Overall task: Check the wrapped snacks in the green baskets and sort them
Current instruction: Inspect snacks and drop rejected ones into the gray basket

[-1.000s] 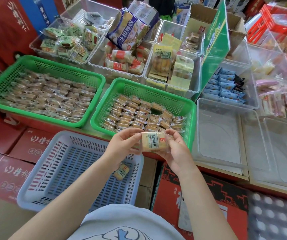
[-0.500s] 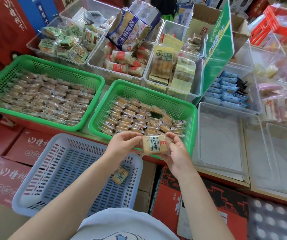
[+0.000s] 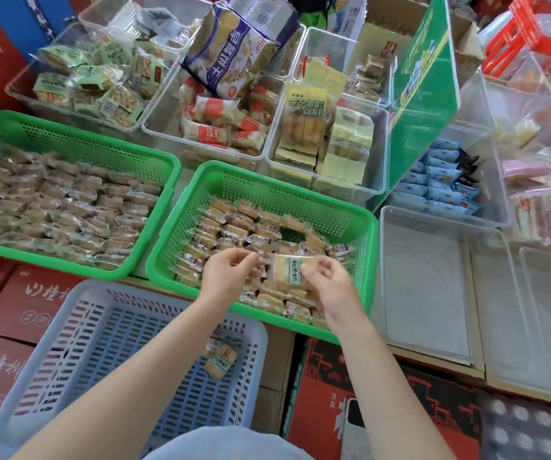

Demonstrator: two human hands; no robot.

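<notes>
Shop stall crowded with clear bins and red cartons. Right hand pinches one wrapped snack over the right green basket; left hand, fingers loosely curled, holds nothing. Blue basket at 7 o'clock holds one packet.

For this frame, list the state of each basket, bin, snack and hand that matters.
Left green basket: full of wrapped snacks.
Right green basket: partly filled.
Blue basket: holds one snack.
Clear bin: nothing visible inside.
Held snack: wrapped, over right green basket.
Right hand: pinching held snack.
Left hand: grip unclear.
</notes>
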